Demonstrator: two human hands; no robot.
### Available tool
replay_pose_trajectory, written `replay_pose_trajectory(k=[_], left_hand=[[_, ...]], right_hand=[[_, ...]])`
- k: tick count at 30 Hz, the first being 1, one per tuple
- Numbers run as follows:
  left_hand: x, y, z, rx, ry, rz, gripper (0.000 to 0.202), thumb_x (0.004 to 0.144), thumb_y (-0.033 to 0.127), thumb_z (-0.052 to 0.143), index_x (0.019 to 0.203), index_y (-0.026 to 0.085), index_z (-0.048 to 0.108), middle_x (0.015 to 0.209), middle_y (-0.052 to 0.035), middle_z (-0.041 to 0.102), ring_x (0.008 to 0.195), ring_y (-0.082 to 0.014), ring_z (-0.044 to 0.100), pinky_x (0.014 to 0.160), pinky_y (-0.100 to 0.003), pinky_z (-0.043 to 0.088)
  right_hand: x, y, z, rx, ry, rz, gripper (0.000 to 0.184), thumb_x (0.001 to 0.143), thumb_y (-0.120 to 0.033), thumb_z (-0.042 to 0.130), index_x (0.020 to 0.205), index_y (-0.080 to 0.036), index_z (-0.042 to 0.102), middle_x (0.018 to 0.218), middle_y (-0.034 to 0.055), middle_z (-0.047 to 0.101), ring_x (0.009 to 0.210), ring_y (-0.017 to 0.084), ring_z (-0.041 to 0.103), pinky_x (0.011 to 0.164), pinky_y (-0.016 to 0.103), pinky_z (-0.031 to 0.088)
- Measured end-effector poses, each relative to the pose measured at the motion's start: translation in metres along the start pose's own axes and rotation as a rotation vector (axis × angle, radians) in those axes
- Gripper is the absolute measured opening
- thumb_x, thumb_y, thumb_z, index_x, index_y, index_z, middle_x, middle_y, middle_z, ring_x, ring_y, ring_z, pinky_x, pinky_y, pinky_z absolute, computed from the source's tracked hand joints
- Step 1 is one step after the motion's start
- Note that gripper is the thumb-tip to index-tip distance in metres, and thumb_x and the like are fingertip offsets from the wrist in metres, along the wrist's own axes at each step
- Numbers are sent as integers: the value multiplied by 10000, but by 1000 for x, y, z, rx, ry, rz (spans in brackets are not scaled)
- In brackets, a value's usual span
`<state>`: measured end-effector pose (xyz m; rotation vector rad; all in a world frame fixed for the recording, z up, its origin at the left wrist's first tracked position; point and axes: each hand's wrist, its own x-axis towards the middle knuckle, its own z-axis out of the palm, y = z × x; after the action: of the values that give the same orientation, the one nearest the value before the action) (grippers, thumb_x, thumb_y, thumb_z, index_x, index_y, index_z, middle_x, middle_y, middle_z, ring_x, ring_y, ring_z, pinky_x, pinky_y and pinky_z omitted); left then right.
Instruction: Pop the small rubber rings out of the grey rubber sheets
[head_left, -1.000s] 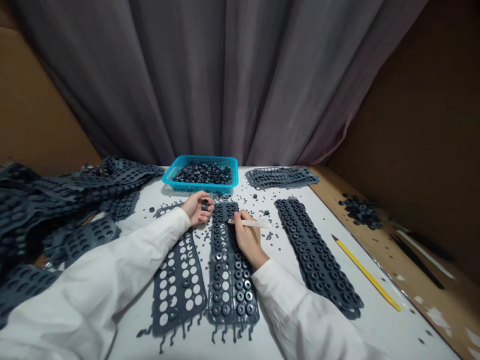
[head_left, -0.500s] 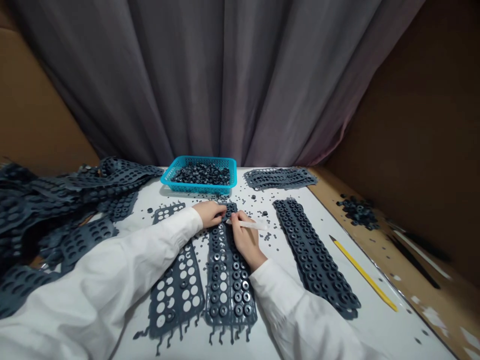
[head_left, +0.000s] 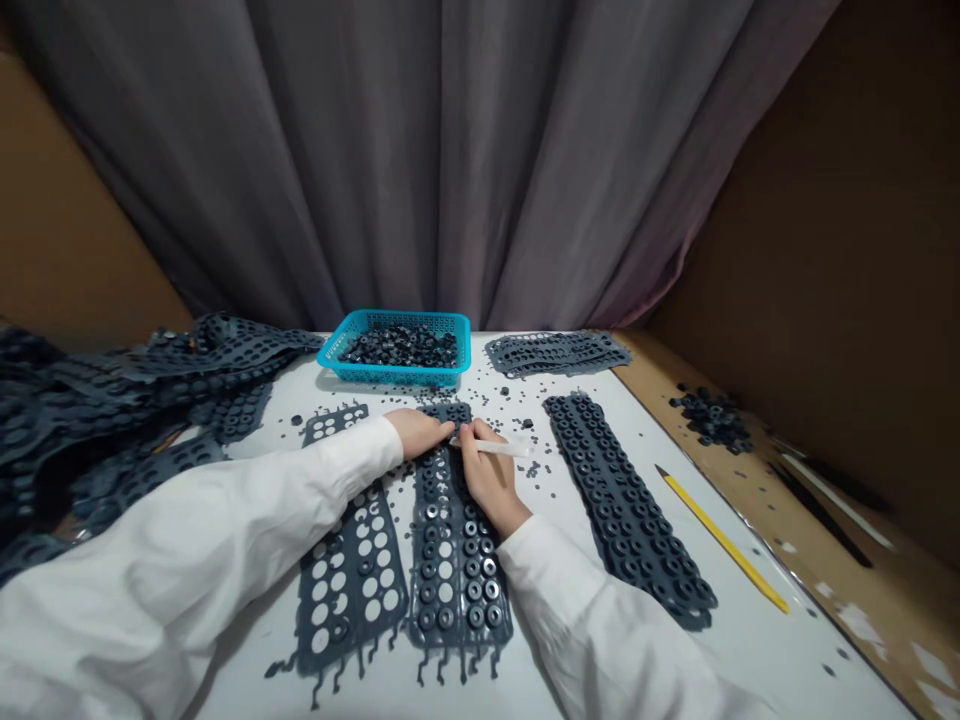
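A dark grey rubber sheet (head_left: 457, 560) with rows of ring-shaped parts lies in front of me on the white table (head_left: 750, 640). My right hand (head_left: 487, 475) rests on its far end, fingers closed round a thin white stick (head_left: 504, 448) whose tip points left onto the sheet. My left hand (head_left: 424, 432) lies palm down beside that tip, fingers curled and pressed on the sheet's far end. What is under those fingers is hidden.
An emptied sheet (head_left: 352, 560) with open holes lies left of the middle one, a full sheet (head_left: 622, 500) on the right. A blue basket (head_left: 397, 350) of loose rings stands at the back. Heaped sheets (head_left: 112, 400), a flat stack (head_left: 555, 352), a yellow pencil (head_left: 720, 540) surround them.
My left hand, raised one second ago with a dark ring in its fingers, has come down onto the far end of the middle sheet. My right hand with the stick barely moved.
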<state>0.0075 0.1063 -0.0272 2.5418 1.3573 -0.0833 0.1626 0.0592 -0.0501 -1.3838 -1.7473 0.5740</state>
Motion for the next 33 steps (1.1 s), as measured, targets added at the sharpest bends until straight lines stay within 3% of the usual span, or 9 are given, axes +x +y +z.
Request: replay_pose_trajectory(k=[7,13,16,18,20,23,26,33], left_hand=[[7,-8,6,-86,65,43,47,737,169,524,727,214,538,659,-32,589,646,-209,583,681,-295,389],[4,-19,6,-305,138,62,58,737,261,542,705,216,522,616,4,551,570,-159,508,583,-235,352],[2,-27,-6,-502,309,84,75,747,262,540,707,202,520,641,2,545,600,-146,486,578,-224,343],[2,-34,-19,-708,442,12,98,743,269,564,717,194,506,595,23,503,548,-123,448,531,-208,330],[1,-39,-30,-998,505,-97,142,748,288,579,732,193,474,509,61,408,443,-89,362,449,-184,279],[-3,-37,-39,-1476,406,-161,212,763,306,591,730,192,415,484,87,324,377,-51,279,391,-147,209],[-11,-23,-36,-1794,267,-132,214,790,294,576,739,176,405,551,63,371,398,-35,313,389,-125,229],[-24,12,-26,-2082,41,-63,226,886,334,420,828,131,498,597,47,327,406,-27,293,371,-117,251]], right_hand=[[-2,0,3,-101,35,-33,288,889,-281,322,628,-208,421,615,9,515,601,153,481,576,252,309],[-2,-1,3,-114,33,-26,277,886,-261,326,628,-209,413,627,14,528,619,157,501,588,253,318],[-2,-1,3,-116,27,-20,284,886,-262,326,618,-210,405,622,12,529,608,155,499,579,253,313],[-3,-1,3,-105,26,-14,295,887,-266,322,608,-212,399,608,7,521,591,151,489,566,251,307],[-3,-1,3,-93,30,-11,299,887,-268,321,603,-212,396,601,3,514,586,148,482,561,248,305],[-2,-1,3,-72,22,-9,293,887,-275,325,611,-211,401,607,-2,518,602,148,489,573,244,310],[-2,-1,3,-56,16,-6,295,889,-284,327,613,-210,400,606,-5,518,612,148,494,579,242,311],[-4,0,3,-16,34,-13,308,890,-295,329,601,-211,395,594,-9,517,606,148,490,564,242,307]])
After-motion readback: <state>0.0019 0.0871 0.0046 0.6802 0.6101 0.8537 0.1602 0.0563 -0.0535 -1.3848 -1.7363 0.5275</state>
